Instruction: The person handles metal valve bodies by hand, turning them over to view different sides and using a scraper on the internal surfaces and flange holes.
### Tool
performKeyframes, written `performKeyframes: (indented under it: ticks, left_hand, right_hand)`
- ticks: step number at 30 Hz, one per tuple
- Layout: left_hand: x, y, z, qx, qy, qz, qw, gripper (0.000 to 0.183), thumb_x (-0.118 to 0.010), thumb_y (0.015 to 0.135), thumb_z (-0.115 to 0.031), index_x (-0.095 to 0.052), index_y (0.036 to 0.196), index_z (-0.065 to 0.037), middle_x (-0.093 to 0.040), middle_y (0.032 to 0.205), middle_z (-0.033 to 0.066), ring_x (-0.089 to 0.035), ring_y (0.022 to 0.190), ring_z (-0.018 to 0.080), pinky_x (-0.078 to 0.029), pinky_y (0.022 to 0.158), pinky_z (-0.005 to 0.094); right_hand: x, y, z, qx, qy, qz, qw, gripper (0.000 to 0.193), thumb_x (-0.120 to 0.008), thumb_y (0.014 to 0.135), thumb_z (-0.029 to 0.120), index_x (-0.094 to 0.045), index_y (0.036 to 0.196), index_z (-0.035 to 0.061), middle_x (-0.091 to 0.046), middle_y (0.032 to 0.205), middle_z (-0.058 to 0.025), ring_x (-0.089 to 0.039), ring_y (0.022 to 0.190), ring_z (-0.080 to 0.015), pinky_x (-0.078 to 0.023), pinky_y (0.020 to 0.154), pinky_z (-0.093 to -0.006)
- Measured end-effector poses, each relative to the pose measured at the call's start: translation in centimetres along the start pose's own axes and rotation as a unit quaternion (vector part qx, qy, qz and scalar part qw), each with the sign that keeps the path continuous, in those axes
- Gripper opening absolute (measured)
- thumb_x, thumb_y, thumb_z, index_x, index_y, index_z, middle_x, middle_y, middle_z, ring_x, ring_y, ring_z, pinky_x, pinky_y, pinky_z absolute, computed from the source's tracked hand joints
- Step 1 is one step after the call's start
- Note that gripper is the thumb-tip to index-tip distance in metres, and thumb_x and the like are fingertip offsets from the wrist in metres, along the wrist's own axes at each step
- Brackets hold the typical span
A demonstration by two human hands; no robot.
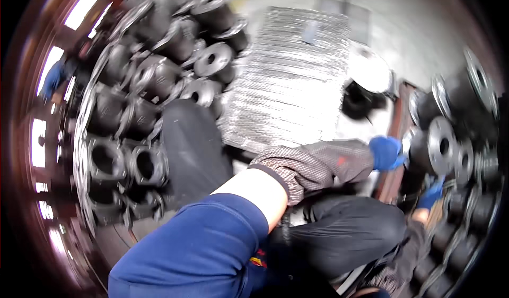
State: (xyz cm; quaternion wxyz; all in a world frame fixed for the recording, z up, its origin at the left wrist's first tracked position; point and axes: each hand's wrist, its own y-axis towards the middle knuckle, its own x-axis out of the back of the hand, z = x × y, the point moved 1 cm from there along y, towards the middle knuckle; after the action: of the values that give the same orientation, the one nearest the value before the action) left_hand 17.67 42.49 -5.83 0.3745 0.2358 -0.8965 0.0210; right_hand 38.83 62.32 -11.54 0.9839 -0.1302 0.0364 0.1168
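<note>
Both of my hands wear blue gloves and reach to the right, toward a grey flanged metal casting (441, 147) with a round bore. My left hand (387, 153) is closed at the casting's left end; its fingertips are partly hidden and blurred. Lower down, my right hand (432, 193) has its fingers up against the casting's lower rim. The casting lies on its side among similar flanged pieces. Checked oversleeves (328, 165) cover both forearms, and my left arm crosses over my legs.
A silvery ribbed, wrapped surface (291, 80) lies ahead. Many dark castings (151, 78) are stacked in a bin at left. A reddish-brown edge (395, 139) borders the right-hand pile. Beyond the wrapped surface stands a round white-topped object (369, 72). Another person's blue sleeve (54, 78) shows far left.
</note>
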Motion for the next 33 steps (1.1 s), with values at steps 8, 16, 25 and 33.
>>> performKeyframes:
  ticks: [8, 16, 25, 33]
  left_hand:
    - [21.3, -14.8, 7.2, 0.145, 0.102, 0.121, 0.977, 0.046, -0.044, 0.081, -0.043, -0.066, 0.088, -0.004, -0.065, 0.088, 0.0182, -0.062, 0.082, 0.0359, -0.048, 0.075, 0.0449]
    - [37.3, -21.2, 11.7, 0.219, 0.169, 0.071, 0.958, 0.043, -0.049, 0.082, -0.046, -0.065, 0.095, -0.007, -0.065, 0.088, 0.0148, -0.062, 0.084, 0.0305, -0.047, 0.077, 0.0402]
    - [58.0, -22.1, 17.5, 0.271, 0.386, -0.352, 0.808, 0.040, -0.060, 0.074, -0.043, -0.065, 0.096, -0.010, -0.066, 0.087, 0.0122, -0.063, 0.079, 0.0281, -0.049, 0.071, 0.0390]
    - [67.5, -16.7, 23.1, 0.428, 0.495, -0.263, 0.709, 0.068, -0.061, 0.070, -0.047, -0.046, 0.126, -0.014, -0.060, 0.114, 0.0104, -0.058, 0.103, 0.0285, -0.045, 0.089, 0.0419]
  right_hand:
    - [-3.5, -1.6, 1.3, 0.015, -0.105, 0.003, 0.994, 0.052, -0.039, 0.092, 0.047, -0.053, 0.119, 0.0056, -0.065, 0.098, -0.0121, -0.058, 0.075, -0.0206, -0.047, 0.064, -0.0311]
    - [-28.7, -22.2, 19.3, 0.242, -0.147, 0.242, 0.928, 0.046, -0.040, 0.094, 0.041, -0.057, 0.112, 0.0016, -0.063, 0.097, -0.0087, -0.059, 0.073, -0.0117, -0.042, 0.051, -0.0209]
    - [-40.2, -30.6, 10.2, 0.150, -0.173, 0.446, 0.865, 0.034, -0.044, 0.094, 0.028, -0.059, 0.104, -0.0015, -0.062, 0.086, -0.0079, -0.060, 0.070, -0.0124, -0.047, 0.050, -0.0230]
    - [-42.5, -28.8, 5.5, 0.015, -0.181, 0.439, 0.880, 0.037, -0.043, 0.094, 0.031, -0.060, 0.098, -0.0024, -0.062, 0.072, -0.0107, -0.058, 0.056, -0.0152, -0.045, 0.045, -0.0244]
